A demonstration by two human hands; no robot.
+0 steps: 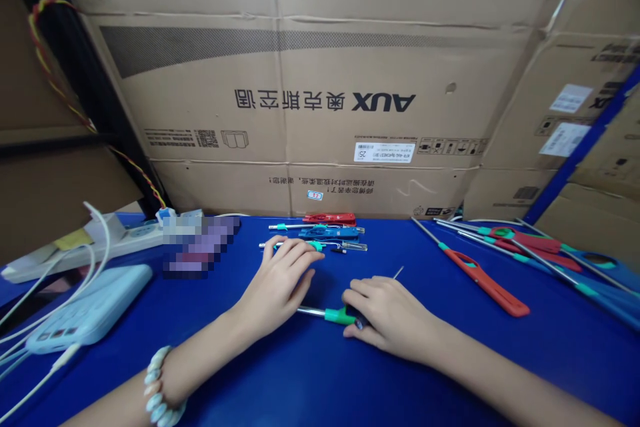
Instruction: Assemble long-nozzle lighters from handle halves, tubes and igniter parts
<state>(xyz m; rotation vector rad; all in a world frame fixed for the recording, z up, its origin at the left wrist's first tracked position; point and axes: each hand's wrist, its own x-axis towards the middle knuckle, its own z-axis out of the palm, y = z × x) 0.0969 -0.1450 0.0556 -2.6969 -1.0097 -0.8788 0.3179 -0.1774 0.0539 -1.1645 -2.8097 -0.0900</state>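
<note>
My right hand [387, 313] is closed around a dark-handled tool, seemingly a screwdriver [399, 272], whose thin metal shaft sticks out beyond the knuckles. At its fingertips lies a long-necked lighter [340, 315] with a metal tube and green collar; the rest of it is hidden under that hand. My left hand [283, 277] hovers with loosely bent, parted fingers over the tube's far end, near a row of lighter parts. That row has a red handle shell [330, 219], a blue handle shell [330, 232] and a clear cylinder [357, 247] with white wires.
Right of my hands lies an orange-red lighter [483, 277], with several red and blue ones [535, 247] beyond it. A light-blue power bank [93, 307] with white cables and a power strip [135, 240] sit left. Cardboard [320, 67] walls the back of the blue table [280, 380].
</note>
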